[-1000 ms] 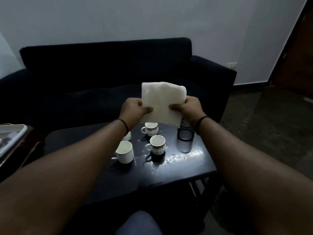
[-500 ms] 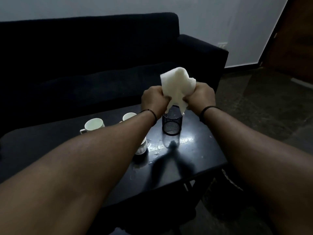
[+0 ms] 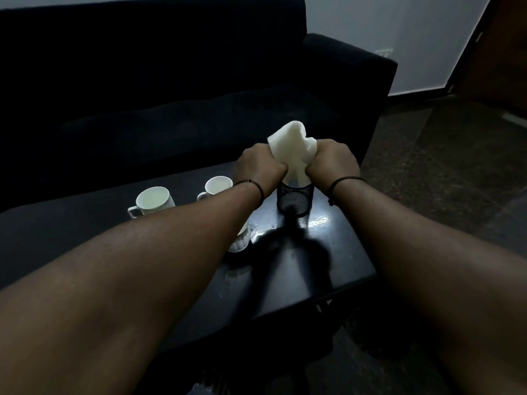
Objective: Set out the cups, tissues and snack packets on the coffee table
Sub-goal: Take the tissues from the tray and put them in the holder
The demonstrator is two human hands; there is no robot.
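Observation:
A bunched white tissue (image 3: 293, 149) is squeezed between my left hand (image 3: 258, 166) and my right hand (image 3: 333, 163), both closed on it. Its lower end dips into a black mesh holder (image 3: 296, 199) standing on the dark coffee table (image 3: 328, 260) near the far right corner. Two white cups (image 3: 155, 201) (image 3: 218, 186) stand upright to the left of the holder. A third white cup (image 3: 242, 242) is mostly hidden under my left forearm. No snack packets are in view.
A dark sofa (image 3: 171, 89) runs along the table's far side, its armrest just behind the holder. Wet shiny patches lie on the tabletop near the holder. Brown floor stretches to the right, with a wall and a door frame beyond.
The flat tissue has been crumpled between both hands and lowered, and its bottom now sits in the mesh holder. The view has shifted right and closer to the table.

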